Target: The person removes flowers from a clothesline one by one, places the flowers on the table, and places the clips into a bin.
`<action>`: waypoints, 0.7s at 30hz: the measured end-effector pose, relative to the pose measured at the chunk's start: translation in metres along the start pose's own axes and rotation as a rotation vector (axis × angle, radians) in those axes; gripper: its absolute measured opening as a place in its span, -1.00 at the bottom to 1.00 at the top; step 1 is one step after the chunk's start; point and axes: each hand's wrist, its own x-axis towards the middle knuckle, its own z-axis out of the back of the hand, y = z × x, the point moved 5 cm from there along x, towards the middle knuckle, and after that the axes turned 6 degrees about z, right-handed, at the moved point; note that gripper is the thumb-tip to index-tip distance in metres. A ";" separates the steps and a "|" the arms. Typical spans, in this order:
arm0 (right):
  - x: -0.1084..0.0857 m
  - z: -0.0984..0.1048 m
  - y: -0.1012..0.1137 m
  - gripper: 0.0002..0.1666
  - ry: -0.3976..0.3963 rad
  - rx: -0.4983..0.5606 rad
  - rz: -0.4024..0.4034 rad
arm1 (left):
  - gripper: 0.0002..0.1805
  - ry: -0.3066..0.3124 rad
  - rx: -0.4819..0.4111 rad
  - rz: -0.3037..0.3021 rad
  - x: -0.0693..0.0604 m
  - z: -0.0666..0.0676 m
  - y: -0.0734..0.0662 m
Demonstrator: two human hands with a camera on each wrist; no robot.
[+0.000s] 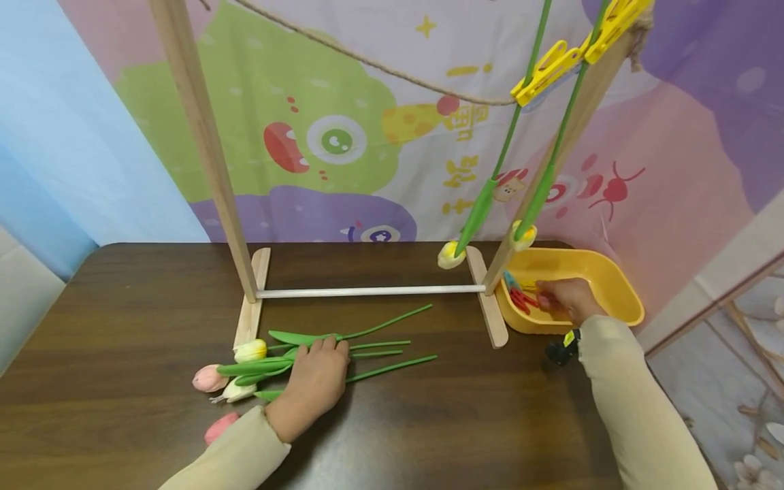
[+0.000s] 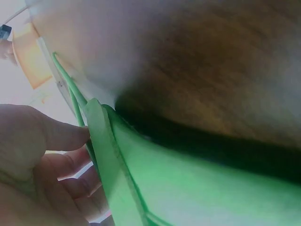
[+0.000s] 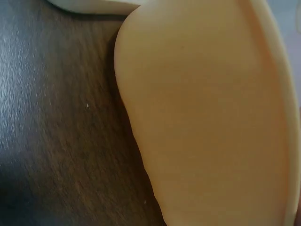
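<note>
1. We see the left hand (image 1: pixel 318 378) curled round green stems and leaves of the tulips (image 1: pixel 254 367), its thumb pressing against a leaf.
2. Those tulips lie on the brown table (image 1: pixel 465 425), before the wooden stand (image 1: pixel 211 143), blooms to the left.
3. We find the right hand (image 1: pixel 569 299) inside the yellow basin (image 1: pixel 634 313), beside red clips (image 1: pixel 520 300); its fingertips seem hidden, so we cannot tell whether it grips one.

A cloth (image 1: pixel 380 34) printed with cartoon figures, among them a green one-eyed monster (image 1: pixel 245 136), hangs behind the brown tabletop (image 1: pixel 478 429). A pale blue panel (image 1: pixel 79 122) rises behind the tabletop's left end; a flower-patterned surface (image 1: pixel 744 408) lies to its right.
</note>
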 end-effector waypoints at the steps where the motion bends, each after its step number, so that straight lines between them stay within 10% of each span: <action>1: 0.001 0.000 -0.001 -0.66 -0.002 -0.034 0.008 | -0.89 -0.006 0.001 -0.004 0.000 0.000 0.000; 21: -0.012 -0.005 0.019 -0.35 -0.075 -0.454 0.159 | -0.90 -0.055 -0.072 -0.034 0.001 0.015 0.003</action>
